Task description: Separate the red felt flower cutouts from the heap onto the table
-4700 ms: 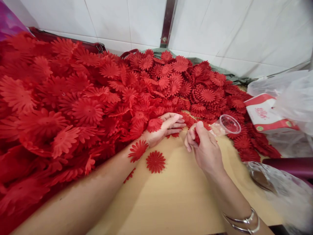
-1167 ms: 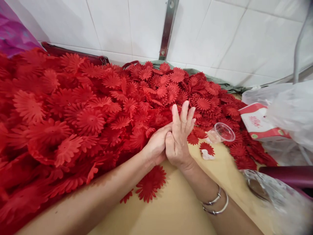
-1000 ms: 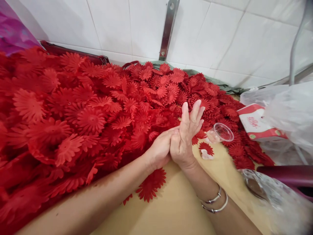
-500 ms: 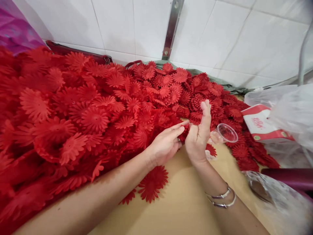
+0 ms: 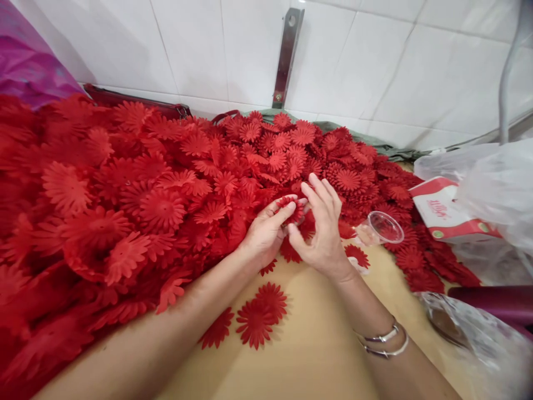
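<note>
My left hand [image 5: 268, 229] pinches a small red fabric flower [image 5: 295, 210] between thumb and fingers, above the tan tabletop [image 5: 316, 322]. Just to the right, my right hand [image 5: 320, 228] is open, its fingers spread and raised beside the flower; whether a fingertip touches the petals I cannot tell. A great heap of red flower pieces [image 5: 162, 205] spreads behind and to the left. Several loose flower pieces [image 5: 255, 322] lie flat on the table near my left forearm. Beyond my right wrist another red flower piece [image 5: 357, 255] rests on something whitish.
A clear plastic cup [image 5: 386, 226] lies tipped right of my hands. Farther right are a red-and-white box [image 5: 447, 210], clear plastic bags [image 5: 495, 178] and a dark purple object [image 5: 491, 300]. A white tiled wall [image 5: 200, 50] with a metal bracket [image 5: 287, 58] stands behind the heap.
My right hand has opened from a closed posture and its fingers have spread. My left hand has moved slightly left and turned, bringing the red flower into view.
</note>
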